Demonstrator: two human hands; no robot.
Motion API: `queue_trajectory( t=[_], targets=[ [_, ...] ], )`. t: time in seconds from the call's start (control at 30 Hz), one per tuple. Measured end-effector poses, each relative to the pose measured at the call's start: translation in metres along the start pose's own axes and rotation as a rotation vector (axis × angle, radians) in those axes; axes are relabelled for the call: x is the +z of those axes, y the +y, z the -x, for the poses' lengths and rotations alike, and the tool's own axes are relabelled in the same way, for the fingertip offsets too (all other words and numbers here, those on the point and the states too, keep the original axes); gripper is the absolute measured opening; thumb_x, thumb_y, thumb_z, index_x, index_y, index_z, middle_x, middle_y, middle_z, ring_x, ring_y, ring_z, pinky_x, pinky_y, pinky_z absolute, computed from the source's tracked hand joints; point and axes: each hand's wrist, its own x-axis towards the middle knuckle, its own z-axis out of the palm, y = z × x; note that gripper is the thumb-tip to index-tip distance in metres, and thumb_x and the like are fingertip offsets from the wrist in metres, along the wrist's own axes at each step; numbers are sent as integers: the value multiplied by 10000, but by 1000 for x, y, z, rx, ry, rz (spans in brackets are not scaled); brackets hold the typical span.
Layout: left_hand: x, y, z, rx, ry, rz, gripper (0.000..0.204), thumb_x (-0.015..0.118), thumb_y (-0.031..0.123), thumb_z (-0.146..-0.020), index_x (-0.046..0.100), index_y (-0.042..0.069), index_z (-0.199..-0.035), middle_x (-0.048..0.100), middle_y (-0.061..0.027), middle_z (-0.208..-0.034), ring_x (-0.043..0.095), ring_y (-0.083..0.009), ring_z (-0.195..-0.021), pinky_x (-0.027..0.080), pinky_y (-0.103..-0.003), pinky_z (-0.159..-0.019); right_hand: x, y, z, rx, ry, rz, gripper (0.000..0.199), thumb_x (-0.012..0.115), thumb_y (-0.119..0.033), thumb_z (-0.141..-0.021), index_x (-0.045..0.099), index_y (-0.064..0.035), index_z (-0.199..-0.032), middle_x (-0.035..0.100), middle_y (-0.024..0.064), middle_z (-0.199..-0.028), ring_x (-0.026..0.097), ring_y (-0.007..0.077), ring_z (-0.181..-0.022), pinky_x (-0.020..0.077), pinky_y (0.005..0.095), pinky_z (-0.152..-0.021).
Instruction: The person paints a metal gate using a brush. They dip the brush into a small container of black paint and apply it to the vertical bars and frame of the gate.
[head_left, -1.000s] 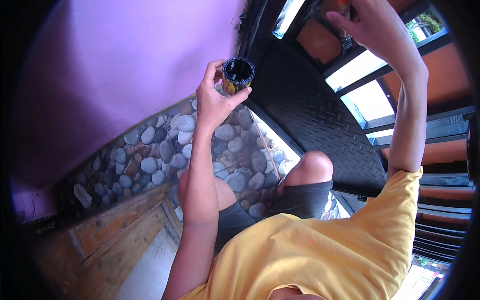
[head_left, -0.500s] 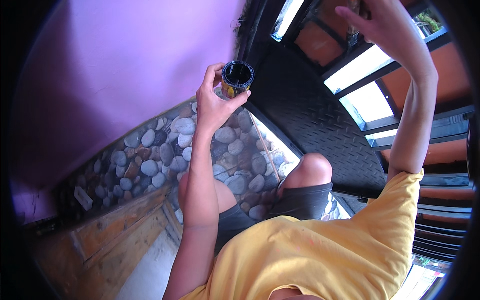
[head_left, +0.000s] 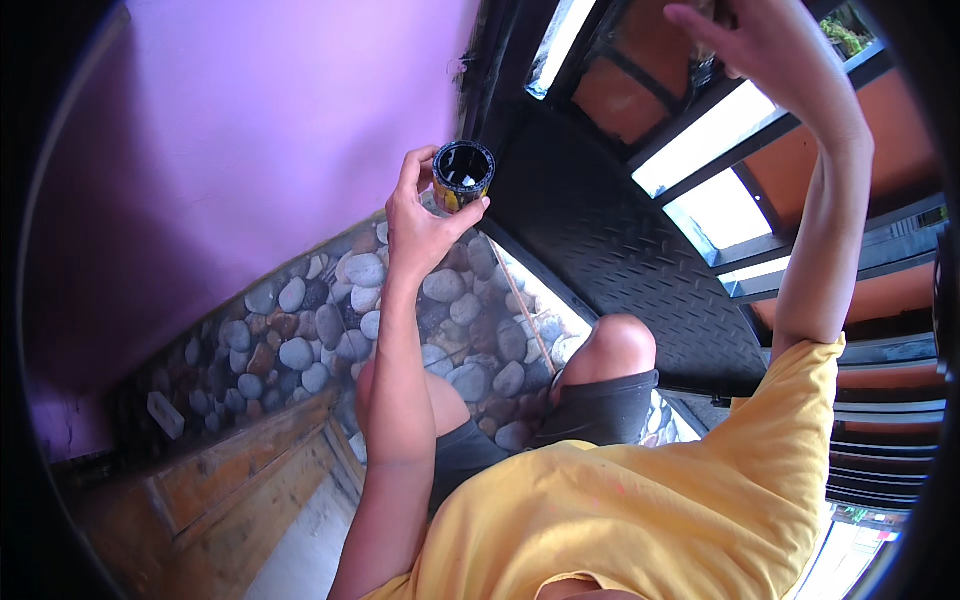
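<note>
My left hand [head_left: 422, 232] grips a small open paint can [head_left: 462, 200] by its side, fingers and thumb around it. Dark, glossy paint shows inside, and yellow and dark smears mark the outside. At the top right, my right hand [head_left: 765, 45] is raised in front of a black metal gate [head_left: 640, 240] with orange-brown panels. Its fingers are curled round a paintbrush [head_left: 706, 68], seen only in part against the dark bars. One finger or the thumb sticks out to the left. Whether the bristles touch the gate cannot be made out.
A purple wall [head_left: 300, 110] rises on the left. Below lies a pebble-patterned floor [head_left: 290, 350], with a small pale block [head_left: 165, 415] near the wall. A wooden panel [head_left: 240, 470] is at the lower left. My bent knees are close to the gate's textured lower plate.
The view has shifted slightly, so the wall corner and gate sit further left and lower. My right hand has moved a little upward against the gate. My left hand still holds the can.
</note>
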Motion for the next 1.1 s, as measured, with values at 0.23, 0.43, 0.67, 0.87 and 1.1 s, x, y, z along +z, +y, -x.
queue_trajectory(
  t=[0.23, 0.43, 0.67, 0.87, 1.1],
  targets=[
    [-3, -1, 0, 7, -15, 14, 635, 855, 132, -651, 543, 37, -1196, 666, -98, -1022, 636, -204, -999, 459, -366, -957, -6, 17, 18, -81, 476, -238, 279, 763, -165, -836, 587, 16, -718, 549, 65, -527, 501, 185, -446, 390, 320, -466],
    [0, 3, 0, -7, -6, 17, 619, 852, 128, -655, 547, 37, -1186, 665, -88, -1020, 635, -194, -990, 460, -366, -951, 10, -1, 9, -63, -32, -264, 326, 745, -209, -855, 585, 35, -710, 563, 144, -552, 575, 276, -497, 448, 370, -495],
    [-1, 2, 1, 4, 7, 9, 628, 855, 135, -652, 548, 37, -1191, 666, -100, -1024, 636, -210, -993, 464, -368, -949, -15, 7, 18, -89, 588, 149, 303, 754, -212, -854, 560, 0, -757, 501, 78, -567, 487, 195, -502, 409, 311, -494],
    [2, 0, 3, 7, 4, -10, 633, 856, 134, -650, 547, 40, -1194, 665, -111, -1033, 640, -221, -997, 469, -371, -941, -17, -15, 1, -156, 96, -26, 293, 734, -197, -872, 584, 2, -719, 553, 79, -567, 540, 175, -489, 422, 311, -480],
    [-3, -6, 1, -21, -6, 14, 624, 852, 123, -650, 545, 36, -1186, 667, -113, -1014, 646, -221, -981, 477, -362, -924, -8, -27, -3, -264, -49, 46, 308, 684, -216, -897, 620, 30, -724, 597, 120, -606, 614, 254, -550, 506, 344, -587]
  ],
)
